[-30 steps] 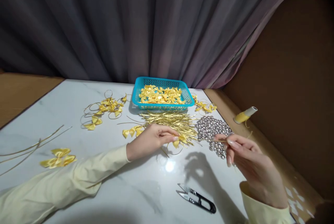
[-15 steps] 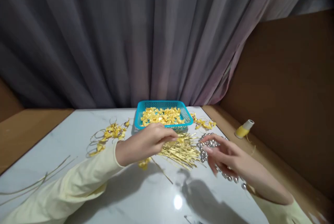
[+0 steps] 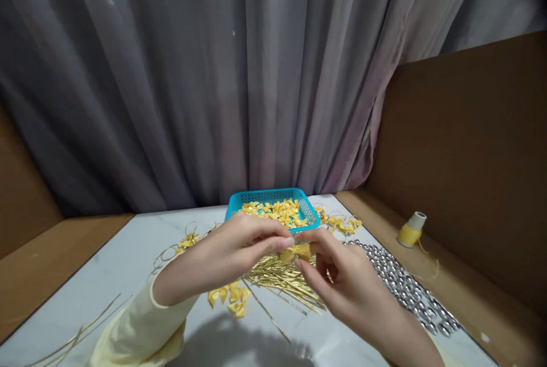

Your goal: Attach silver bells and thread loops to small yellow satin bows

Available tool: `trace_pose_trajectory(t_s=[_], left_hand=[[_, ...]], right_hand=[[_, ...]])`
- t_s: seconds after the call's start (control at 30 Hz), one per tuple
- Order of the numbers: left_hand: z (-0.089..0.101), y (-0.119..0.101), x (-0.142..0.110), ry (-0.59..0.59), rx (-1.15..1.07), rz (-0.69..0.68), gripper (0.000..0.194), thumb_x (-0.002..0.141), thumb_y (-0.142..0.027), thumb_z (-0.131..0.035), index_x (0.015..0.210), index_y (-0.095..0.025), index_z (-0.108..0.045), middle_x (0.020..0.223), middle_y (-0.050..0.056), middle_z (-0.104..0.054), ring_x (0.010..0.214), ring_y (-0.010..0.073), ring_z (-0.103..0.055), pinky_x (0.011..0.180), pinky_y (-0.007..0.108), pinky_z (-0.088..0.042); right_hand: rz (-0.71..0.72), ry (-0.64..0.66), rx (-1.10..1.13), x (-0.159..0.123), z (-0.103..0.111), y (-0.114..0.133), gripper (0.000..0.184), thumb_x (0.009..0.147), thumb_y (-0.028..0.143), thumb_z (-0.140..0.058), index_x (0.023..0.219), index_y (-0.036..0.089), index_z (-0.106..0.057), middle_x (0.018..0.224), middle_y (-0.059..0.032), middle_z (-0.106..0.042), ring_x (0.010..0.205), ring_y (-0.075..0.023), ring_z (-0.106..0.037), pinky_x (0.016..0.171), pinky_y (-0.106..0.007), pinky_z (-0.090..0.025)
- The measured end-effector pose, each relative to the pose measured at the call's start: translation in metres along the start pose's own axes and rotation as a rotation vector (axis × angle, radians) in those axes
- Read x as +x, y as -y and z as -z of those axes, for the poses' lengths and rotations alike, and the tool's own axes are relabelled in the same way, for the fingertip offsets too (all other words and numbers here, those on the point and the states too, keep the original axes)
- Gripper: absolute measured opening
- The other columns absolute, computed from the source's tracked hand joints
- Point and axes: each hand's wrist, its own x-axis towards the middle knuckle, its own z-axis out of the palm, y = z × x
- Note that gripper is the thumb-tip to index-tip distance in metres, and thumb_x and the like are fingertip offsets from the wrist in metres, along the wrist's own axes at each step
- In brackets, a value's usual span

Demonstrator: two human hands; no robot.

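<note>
A yellow ribbon bow (image 3: 302, 251) is pinched between the thumb and fingers of my left hand (image 3: 233, 247), above a bundle of gold twist ties (image 3: 286, 278). My right hand (image 3: 356, 281) meets it from the right, fingers closed at the bow's edge. A small silver bead (image 3: 297, 256) glints by the right thumb tip, partly hidden. Many silver beads (image 3: 401, 284) lie spread to the right of that hand. Several loose yellow bows (image 3: 233, 297) rest on the table below my left hand.
Behind my hands stands a blue basket (image 3: 316, 221) of yellow bows. Bows with wire loops (image 3: 188, 240) lie left, others (image 3: 342, 224) right. A yellow thread spool (image 3: 411, 230) stands on the brown side ledge. Long gold strands (image 3: 81, 330) lie front left. A grey curtain (image 3: 213, 99) hangs behind.
My right hand has left the silver beads and moved left to meet my left hand at the bow. The beads now show spread out. The view has shifted slightly.
</note>
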Motion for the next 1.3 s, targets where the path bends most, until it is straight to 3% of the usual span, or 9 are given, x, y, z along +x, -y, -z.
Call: trace_pose_trajectory(t_s=[0.13,0.27,0.37,0.43,0.57,0.67,0.8,1.0,1.3], left_hand=[[0.002,0.011,0.003,-0.042,-0.400,0.056,0.023,0.090,-0.029,-0.040,0.088,-0.017,-0.060,0.081,0.001,-0.063,0.079,0.0130,-0.060,0.073,0.022,-0.046],[0.000,0.019,0.004,0.036,-0.520,0.088,0.018,0.086,-0.024,-0.049,0.102,-0.019,-0.055,0.077,-0.001,-0.065,0.074,0.0127,-0.063,0.072,0.023,-0.048],[-0.005,0.019,0.003,0.090,-0.521,0.126,0.030,0.081,-0.024,-0.057,0.109,-0.022,-0.049,0.074,-0.002,-0.065,0.072,0.0139,-0.064,0.070,0.025,-0.049],[-0.009,0.018,0.004,0.062,-0.496,0.131,0.033,0.078,-0.027,-0.060,0.109,-0.022,-0.048,0.073,-0.003,-0.065,0.071,0.0139,-0.063,0.068,0.025,-0.049],[-0.015,0.015,0.010,-0.037,-0.373,0.066,0.015,0.084,-0.031,-0.052,0.088,-0.019,-0.058,0.069,-0.002,-0.062,0.067,0.0114,-0.059,0.064,0.022,-0.047],[-0.018,0.013,0.014,-0.083,-0.316,0.024,0.019,0.086,-0.027,-0.048,0.076,-0.017,-0.059,0.063,-0.003,-0.058,0.062,0.0092,-0.055,0.063,0.020,-0.045],[-0.020,0.014,0.016,-0.108,-0.321,0.046,0.018,0.086,-0.027,-0.048,0.074,-0.016,-0.057,0.063,-0.003,-0.055,0.059,0.0082,-0.054,0.060,0.019,-0.045],[-0.023,0.010,0.011,-0.356,-0.239,0.152,0.020,0.077,-0.037,-0.060,0.080,-0.018,-0.054,0.058,-0.005,-0.052,0.050,0.0070,-0.048,0.044,0.016,-0.039],[-0.023,0.008,0.009,0.100,-0.459,0.248,0.038,0.089,-0.038,-0.040,0.062,-0.013,-0.052,0.048,-0.003,-0.053,0.036,0.0043,-0.050,0.036,0.013,-0.035]], right_hand=[[-0.072,-0.012,0.163,0.001,0.007,0.002,0.007,0.082,0.021,-0.049,0.086,0.016,-0.053,0.054,0.0046,-0.046,0.044,-0.0071,-0.038,0.041,-0.019,-0.027],[-0.166,-0.003,0.375,0.005,0.008,0.001,0.011,0.082,0.026,-0.052,0.085,0.015,-0.052,0.056,0.0026,-0.052,0.046,-0.0069,-0.037,0.041,-0.019,-0.027],[-0.211,-0.033,0.422,0.007,0.008,0.000,0.015,0.081,0.030,-0.053,0.077,0.015,-0.050,0.052,0.0046,-0.045,0.043,-0.0054,-0.030,0.039,-0.019,-0.022],[-0.238,-0.022,0.412,0.007,0.007,-0.001,0.018,0.082,0.031,-0.053,0.072,0.016,-0.049,0.047,0.0075,-0.035,0.042,-0.0048,-0.025,0.038,-0.019,-0.018],[-0.254,0.115,0.455,0.007,0.008,-0.002,0.021,0.084,0.032,-0.051,0.071,0.015,-0.053,0.049,0.0062,-0.038,0.041,-0.0043,-0.028,0.038,-0.019,-0.019],[-0.264,0.212,0.493,0.008,0.013,-0.001,0.028,0.088,0.035,-0.043,0.076,0.015,-0.059,0.049,0.0059,-0.039,0.039,-0.0044,-0.031,0.038,-0.018,-0.023],[-0.308,0.324,0.499,0.010,0.022,-0.001,0.037,0.091,0.037,-0.036,0.077,0.015,-0.063,0.045,0.0066,-0.034,0.038,-0.0044,-0.030,0.039,-0.018,-0.023],[-0.291,0.211,0.358,0.007,0.022,-0.004,0.040,0.092,0.038,-0.033,0.070,0.016,-0.058,0.047,0.0061,-0.029,0.041,-0.0060,-0.028,0.039,-0.019,-0.022],[-0.056,0.003,0.016,0.006,0.014,0.001,0.029,0.091,0.024,-0.036,0.065,0.017,-0.049,0.050,0.0046,-0.039,0.042,-0.0074,-0.035,0.044,-0.022,-0.026]])
